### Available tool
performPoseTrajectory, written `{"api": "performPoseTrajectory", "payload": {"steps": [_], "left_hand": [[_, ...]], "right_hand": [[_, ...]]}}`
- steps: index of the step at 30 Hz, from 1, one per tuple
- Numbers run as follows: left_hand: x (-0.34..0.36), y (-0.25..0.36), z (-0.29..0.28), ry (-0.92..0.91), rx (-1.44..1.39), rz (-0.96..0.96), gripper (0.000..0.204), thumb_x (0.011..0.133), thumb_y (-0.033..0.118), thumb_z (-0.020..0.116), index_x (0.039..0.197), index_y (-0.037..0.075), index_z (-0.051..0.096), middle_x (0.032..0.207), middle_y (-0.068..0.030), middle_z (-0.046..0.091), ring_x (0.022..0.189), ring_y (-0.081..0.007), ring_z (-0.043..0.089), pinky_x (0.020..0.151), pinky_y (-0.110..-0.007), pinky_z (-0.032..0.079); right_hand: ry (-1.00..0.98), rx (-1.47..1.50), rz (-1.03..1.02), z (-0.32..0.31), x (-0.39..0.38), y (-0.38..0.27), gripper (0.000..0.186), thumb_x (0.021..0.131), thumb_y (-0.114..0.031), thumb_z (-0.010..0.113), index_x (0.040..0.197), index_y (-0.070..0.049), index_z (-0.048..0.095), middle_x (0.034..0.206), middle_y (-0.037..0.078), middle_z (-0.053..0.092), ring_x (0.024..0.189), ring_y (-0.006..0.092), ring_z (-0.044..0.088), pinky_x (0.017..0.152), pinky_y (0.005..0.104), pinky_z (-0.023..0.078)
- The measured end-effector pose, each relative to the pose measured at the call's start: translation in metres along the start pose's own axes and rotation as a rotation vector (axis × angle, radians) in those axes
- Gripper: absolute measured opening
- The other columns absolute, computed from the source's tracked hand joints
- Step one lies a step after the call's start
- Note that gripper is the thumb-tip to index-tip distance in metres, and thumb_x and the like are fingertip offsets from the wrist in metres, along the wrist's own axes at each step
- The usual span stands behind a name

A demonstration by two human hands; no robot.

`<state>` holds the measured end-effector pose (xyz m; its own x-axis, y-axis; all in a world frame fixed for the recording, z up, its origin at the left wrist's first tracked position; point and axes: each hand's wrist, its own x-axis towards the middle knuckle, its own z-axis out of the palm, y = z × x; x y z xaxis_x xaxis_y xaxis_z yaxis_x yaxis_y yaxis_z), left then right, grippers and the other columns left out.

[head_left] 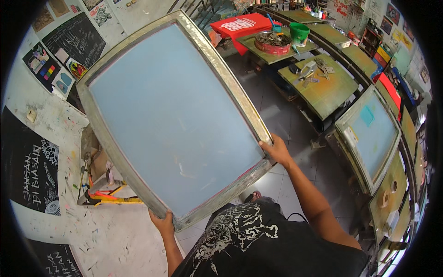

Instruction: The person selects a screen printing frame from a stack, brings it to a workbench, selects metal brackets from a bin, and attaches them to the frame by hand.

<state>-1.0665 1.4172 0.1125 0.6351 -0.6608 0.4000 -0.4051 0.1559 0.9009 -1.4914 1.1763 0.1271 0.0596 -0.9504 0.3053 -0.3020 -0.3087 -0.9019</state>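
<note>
A large framed screen [175, 120] with a pale blue mesh and a worn metal frame fills the middle of my view, held up in front of me. My left hand [162, 221] grips the frame near its bottom left corner, fingers closed round it. My right hand [276, 150] holds the frame's right side, near its lower corner, with the thumb lying on the face of the frame.
At the right, a curved row of greenish platens [318, 85] bears a red tub [272, 48], a green bucket [298, 36], tools and tape rolls [385, 198]. Another screen [369, 138] rests there. A cluttered yellow-and-black tool holder [106, 201] is at the left wall, below posters.
</note>
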Motion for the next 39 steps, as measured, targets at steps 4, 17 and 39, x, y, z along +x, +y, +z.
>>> {"api": "performPoseTrajectory", "payload": {"steps": [4, 17, 39], "left_hand": [[0.019, -0.012, 0.008, 0.079, 0.08, 0.041, 0.076, 0.071, -0.003, 0.064, 0.14, -0.004, 0.032, 0.135, -0.0187, 0.044, 0.125, -0.0295, 0.043, 0.108, -0.039, 0.031], [0.348, -0.124, 0.261, 0.343, -0.038, 0.349, 0.069, 0.082, 0.027, 0.07, 0.131, -0.013, 0.042, 0.128, -0.0309, 0.05, 0.121, -0.0398, 0.049, 0.103, -0.042, 0.037], [0.856, 0.253, 0.549, -0.397, 0.265, 0.424, 0.039, 0.082, 0.03, 0.068, 0.099, -0.004, 0.062, 0.09, -0.0217, 0.066, 0.084, -0.0336, 0.064, 0.076, -0.04, 0.048]], "right_hand": [[0.076, 0.032, -0.047, 0.015, 0.016, -0.008, 0.052, 0.08, -0.038, 0.072, 0.108, 0.004, 0.063, 0.085, 0.017, 0.068, 0.078, 0.0229, 0.065, 0.074, 0.0349, 0.05], [0.396, 0.288, -0.397, 0.093, 0.293, 0.107, 0.034, 0.083, -0.021, 0.072, 0.103, 0.005, 0.062, 0.08, 0.009, 0.066, 0.073, 0.0144, 0.059, 0.069, 0.0302, 0.048], [0.638, 0.176, 0.237, 0.033, 0.657, -0.089, 0.038, 0.088, -0.031, 0.066, 0.094, 0.007, 0.062, 0.078, 0.01, 0.063, 0.073, 0.0152, 0.056, 0.066, 0.0332, 0.046]]}}
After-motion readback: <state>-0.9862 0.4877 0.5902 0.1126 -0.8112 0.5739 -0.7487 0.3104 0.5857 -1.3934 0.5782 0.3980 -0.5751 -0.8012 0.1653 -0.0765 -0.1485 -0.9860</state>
